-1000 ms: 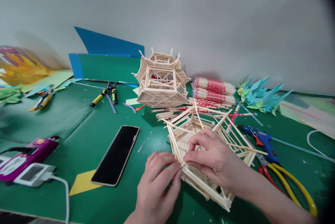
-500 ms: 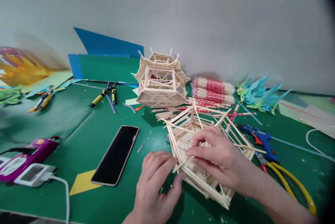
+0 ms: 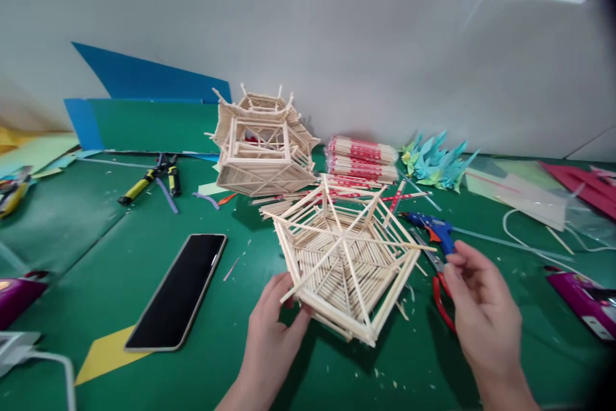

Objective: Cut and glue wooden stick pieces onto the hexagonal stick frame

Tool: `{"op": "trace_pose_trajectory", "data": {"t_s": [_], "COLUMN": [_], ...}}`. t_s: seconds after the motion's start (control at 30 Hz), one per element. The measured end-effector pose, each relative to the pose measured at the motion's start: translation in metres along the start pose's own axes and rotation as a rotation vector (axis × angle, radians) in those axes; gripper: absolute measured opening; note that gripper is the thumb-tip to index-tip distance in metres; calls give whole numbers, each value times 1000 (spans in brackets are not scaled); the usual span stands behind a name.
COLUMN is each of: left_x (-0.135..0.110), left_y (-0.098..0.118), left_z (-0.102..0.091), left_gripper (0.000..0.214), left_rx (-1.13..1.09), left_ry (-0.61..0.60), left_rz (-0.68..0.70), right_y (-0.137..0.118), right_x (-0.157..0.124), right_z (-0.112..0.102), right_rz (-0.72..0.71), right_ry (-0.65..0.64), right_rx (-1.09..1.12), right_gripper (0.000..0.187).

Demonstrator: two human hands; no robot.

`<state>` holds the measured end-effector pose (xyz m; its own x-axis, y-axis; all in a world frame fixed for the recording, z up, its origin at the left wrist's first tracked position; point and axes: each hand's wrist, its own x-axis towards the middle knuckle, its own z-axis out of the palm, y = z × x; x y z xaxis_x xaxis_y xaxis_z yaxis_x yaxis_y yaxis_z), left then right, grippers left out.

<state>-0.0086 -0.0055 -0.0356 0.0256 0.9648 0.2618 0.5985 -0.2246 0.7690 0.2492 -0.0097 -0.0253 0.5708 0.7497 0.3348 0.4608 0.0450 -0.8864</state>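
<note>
Grips the hexagonal chopstick frame point(image 3: 344, 263) at its near left corner with the left hand point(image 3: 274, 327) — fingers closed on the edge — tilting it up off the green mat point(image 3: 96, 225), just in front of the finished stick pavilion point(image 3: 262, 145). Holds the right hand point(image 3: 481, 308) loose and empty just right of the frame, clear of it, fingers half curled above the red-handled pliers point(image 3: 437, 295) and near the blue glue gun point(image 3: 433, 228). Has a black phone point(image 3: 178, 292) lying flat to the left, well apart.

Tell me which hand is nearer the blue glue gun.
Right. The right hand is open just beside the glue gun; the left hand grips the stick frame, which lies between it and the gun.
</note>
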Motion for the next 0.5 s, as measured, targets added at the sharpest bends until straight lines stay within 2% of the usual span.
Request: {"op": "trace_pose_trajectory", "data": {"t_s": [0.1, 0.2, 0.37, 0.5], "left_x": [0, 4, 21, 38], "left_y": [-6, -18, -37, -42], "left_z": [2, -3, -17, -25], "left_gripper": [14, 15, 24, 25], "left_rx": [-19, -23, -12, -39], "left_ry": [-10, 59, 83, 54], "left_rz": [-44, -68, -120, -146], "right_y": [18, 32, 57, 71], "right_x": [-9, -8, 10, 30], "right_z": [-8, -19, -36, -47], "right_rz": [57, 65, 32, -37], "right_ry": [10, 19, -37, -101], "right_rx": [-43, -117, -318, -505], "right_gripper": [45, 43, 36, 34]}}
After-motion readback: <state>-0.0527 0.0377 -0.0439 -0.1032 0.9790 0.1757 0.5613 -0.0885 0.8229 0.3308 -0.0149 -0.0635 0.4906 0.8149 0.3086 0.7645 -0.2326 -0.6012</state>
